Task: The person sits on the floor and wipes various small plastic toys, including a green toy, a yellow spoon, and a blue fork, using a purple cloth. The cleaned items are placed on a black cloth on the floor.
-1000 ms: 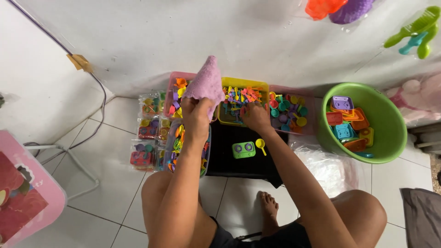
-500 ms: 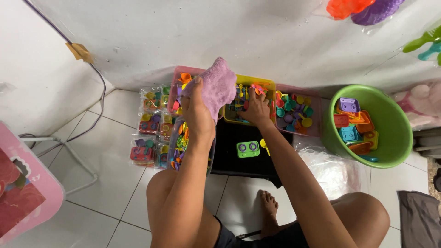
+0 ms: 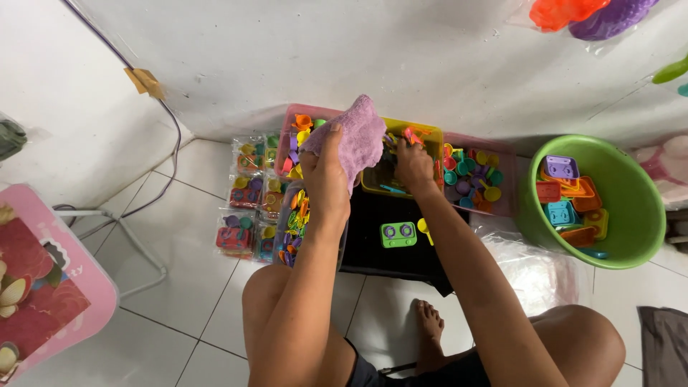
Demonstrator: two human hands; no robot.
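The person sits on the white tiled floor [image 3: 179,301] with lots of little toys in front. The left hand [image 3: 326,175] is closed around a soft purple cloth [image 3: 351,136] and holds it up in the air, above the pink bin [image 3: 290,132] and the yellow bin [image 3: 423,132]. The fingers wrap tight on the bunched cloth, so it hangs over the hand.

The right hand [image 3: 414,163] is down inside the yellow bin. Its fingers pinch a small orange toy piece [image 3: 411,135], but the piece is tiny and partly hidden, so I cannot tell what kind of toy it is.

It looks like the step now is picking a toy out of the bin while the cloth waits in the other hand. I think the next move needs the two hands to come close, so the small piece meets the cloth. The pinch must stay firm or the piece could drop back among the others.

Beside the yellow bin is another pink bin [image 3: 502,208] full of round colourful toy cups. A green toy stove [image 3: 398,234] lies on a black mat [image 3: 373,251] near the person's knees. A green tub [image 3: 631,186] on the right holds bigger toy pieces. Small clear packs of toys [image 3: 247,208] lie on the floor to the left
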